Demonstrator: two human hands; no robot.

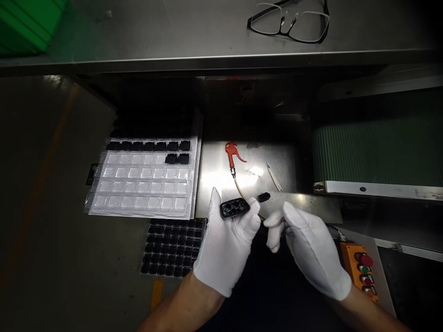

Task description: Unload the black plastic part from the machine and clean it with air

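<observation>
Head view: left hand (226,246), white-gloved, fingers clamped on black plastic frame (235,207), held above near edge of steel tabletop (277,157). Right hand (311,246) just right of it, fingers pinched together; contents too small to tell. Small black part (264,197) beyond thumbs. Red air gun (232,154) farther. Clear tray (145,184) left.

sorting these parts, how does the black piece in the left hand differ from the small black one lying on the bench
The held piece is larger and oblong, with several round holes showing; the loose piece is much smaller and too small to show detail. The held piece is gripped in the left hand above the bench; the loose piece lies alone on the steel bench. Both are black.
</observation>
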